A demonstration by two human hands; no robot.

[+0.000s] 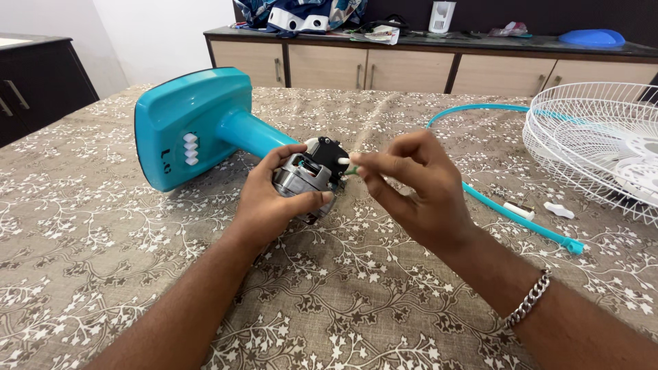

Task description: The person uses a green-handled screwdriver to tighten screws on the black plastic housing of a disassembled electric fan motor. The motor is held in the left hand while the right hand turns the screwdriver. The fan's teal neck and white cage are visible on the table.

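- Fan (205,123) lying on its side on the table (103,260), teal base to the left, bare motor (305,179) at the neck end.
- Left hand (274,199) wrapped round the motor, fingers curled and pressed against its metal shell, thumb on top.
- Right hand (411,185) at the motor's front, thumb and forefinger pinching a small white knob (343,162) with a green bit just below; other fingers loosely bent.
- Step in hand, by the look of it: working the small part at the motor's black cap.
- Next move calls for a steady left grip and a fine twist or pull, straight along the part.
- Well apart to the right: white grille (596,144), teal ring (507,209), small white pieces (558,210).
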